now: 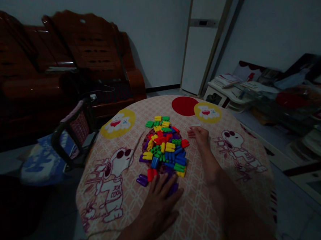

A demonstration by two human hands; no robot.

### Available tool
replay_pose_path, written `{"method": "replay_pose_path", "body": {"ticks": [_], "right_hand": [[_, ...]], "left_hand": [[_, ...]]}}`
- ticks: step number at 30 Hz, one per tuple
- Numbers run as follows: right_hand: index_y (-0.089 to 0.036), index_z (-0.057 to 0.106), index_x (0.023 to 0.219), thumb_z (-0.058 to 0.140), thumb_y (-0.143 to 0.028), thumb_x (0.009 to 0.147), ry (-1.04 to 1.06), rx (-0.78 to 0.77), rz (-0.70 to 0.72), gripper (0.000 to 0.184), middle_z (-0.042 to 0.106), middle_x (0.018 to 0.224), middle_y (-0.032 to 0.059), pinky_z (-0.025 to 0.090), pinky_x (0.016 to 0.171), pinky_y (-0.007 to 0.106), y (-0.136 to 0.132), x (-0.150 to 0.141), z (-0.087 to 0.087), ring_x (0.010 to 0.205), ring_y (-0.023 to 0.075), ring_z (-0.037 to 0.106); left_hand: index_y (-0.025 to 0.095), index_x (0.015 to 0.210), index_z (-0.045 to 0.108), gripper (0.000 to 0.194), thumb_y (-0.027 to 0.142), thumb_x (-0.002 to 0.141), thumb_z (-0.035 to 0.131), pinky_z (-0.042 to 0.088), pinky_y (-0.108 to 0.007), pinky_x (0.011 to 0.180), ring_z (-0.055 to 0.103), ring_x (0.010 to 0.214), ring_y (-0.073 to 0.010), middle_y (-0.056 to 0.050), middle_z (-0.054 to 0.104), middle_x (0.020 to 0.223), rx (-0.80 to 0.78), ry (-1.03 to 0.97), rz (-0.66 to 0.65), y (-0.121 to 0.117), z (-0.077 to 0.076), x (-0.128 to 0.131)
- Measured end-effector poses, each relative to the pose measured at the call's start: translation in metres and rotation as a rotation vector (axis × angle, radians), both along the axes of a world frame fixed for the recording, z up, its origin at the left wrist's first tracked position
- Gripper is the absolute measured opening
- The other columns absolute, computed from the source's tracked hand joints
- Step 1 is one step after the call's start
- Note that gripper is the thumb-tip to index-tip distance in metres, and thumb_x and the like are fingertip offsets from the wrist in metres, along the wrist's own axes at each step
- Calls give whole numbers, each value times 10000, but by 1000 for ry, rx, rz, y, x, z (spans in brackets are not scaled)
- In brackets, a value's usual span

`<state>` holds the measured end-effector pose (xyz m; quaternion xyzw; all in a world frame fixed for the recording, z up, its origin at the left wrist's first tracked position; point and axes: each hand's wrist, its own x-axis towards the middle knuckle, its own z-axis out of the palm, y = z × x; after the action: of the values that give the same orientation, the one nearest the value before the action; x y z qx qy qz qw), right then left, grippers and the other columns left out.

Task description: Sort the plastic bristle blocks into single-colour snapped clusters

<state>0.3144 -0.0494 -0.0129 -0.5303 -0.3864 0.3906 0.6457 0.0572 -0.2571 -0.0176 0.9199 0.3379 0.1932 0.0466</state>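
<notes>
A heap of small plastic building pieces in red, yellow, green, blue and purple lies in the middle of a round table covered by a cartoon-dog cloth. My left hand lies flat on the cloth at the near edge of the heap, fingers stretched out and touching the closest purple and red pieces. My right hand rests at the heap's right side, fingers curled loosely, next to a red piece. Whether it holds anything is not visible.
A dark chair with a patterned cushion stands at the table's left edge. A wooden sofa fills the back left. A white door or cabinet stands behind. A low glass table with papers and clutter runs along the right.
</notes>
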Motion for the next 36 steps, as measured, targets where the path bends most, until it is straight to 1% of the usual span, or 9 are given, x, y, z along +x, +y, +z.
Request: {"method": "replay_pose_path", "body": {"ticks": [3, 6, 11, 16, 19, 22, 25, 29, 36], "right_hand": [[-167, 706, 769, 711, -495, 680, -25, 6, 39, 340, 709, 615, 30, 538, 510, 244, 0, -3, -3, 536, 145, 653], [-171, 706, 763, 721, -509, 665, -20, 3, 50, 352, 710, 611, 26, 535, 509, 246, -1, -5, -5, 541, 150, 657], [-168, 704, 753, 709, -504, 653, -6, -7, 49, 350, 706, 607, 31, 524, 497, 249, -2, -5, -4, 537, 154, 653], [-169, 695, 751, 700, -522, 665, -36, -23, 69, 363, 702, 614, 32, 525, 507, 252, -3, -9, -2, 536, 149, 645], [-169, 696, 738, 705, -514, 656, -31, -35, 75, 355, 706, 619, 33, 525, 506, 249, -5, -10, 0, 540, 149, 647], [-165, 702, 735, 714, -498, 630, -15, -52, 79, 349, 708, 614, 32, 519, 492, 247, -6, -10, 2, 519, 146, 639], [-163, 704, 742, 712, -499, 617, -4, -60, 73, 359, 707, 611, 32, 513, 480, 246, -6, -9, 2, 512, 148, 637], [-168, 704, 776, 682, -514, 663, -27, -41, 55, 365, 715, 637, 35, 488, 454, 236, -6, -11, 2, 505, 141, 624], [-176, 690, 766, 681, -528, 692, -88, -9, 18, 360, 699, 635, 31, 472, 457, 231, -7, -10, 5, 517, 141, 620]], "left_hand": [[350, 1354, 633, 478, 236, 891, 623, 184, -629, 1229, 348, 1494, -330, -85, 478, 1569, 104, -49, 152, 24, -16, -11], [328, 1221, 709, 352, 206, 920, 573, 216, -610, 1223, 431, 1446, -301, -82, 574, 1485, 127, -85, 208, 64, -15, -21], [248, 1127, 706, 271, 324, 906, 568, 227, -592, 1226, 465, 1418, -299, -109, 598, 1451, 34, -197, 121, 115, 15, -33], [218, 1115, 681, 287, 382, 929, 537, 334, -498, 1186, 611, 1217, -260, -100, 700, 1247, -18, -420, 380, 157, 50, -23], [176, 1223, 656, 375, 319, 886, 575, 446, -450, 1081, 613, 1198, -291, -141, 685, 1260, -85, -373, 510, 188, 55, -8], [149, 1188, 678, 356, 263, 859, 601, 471, -442, 1036, 627, 1176, -314, -159, 700, 1233, -201, -255, 559, 211, 50, 8], [160, 1048, 714, 240, 279, 860, 623, 503, -416, 957, 667, 1070, -306, -136, 742, 1094, -239, -220, 553, 217, 44, 18], [185, 1021, 714, 218, 311, 867, 623, 523, -362, 862, 690, 925, -255, -83, 759, 977, -228, -378, 532, 210, 47, 20], [167, 1052, 728, 254, 289, 887, 578, 529, -309, 838, 687, 891, -204, -66, 764, 1009, -284, -571, 331, 209, 84, 40]]}}
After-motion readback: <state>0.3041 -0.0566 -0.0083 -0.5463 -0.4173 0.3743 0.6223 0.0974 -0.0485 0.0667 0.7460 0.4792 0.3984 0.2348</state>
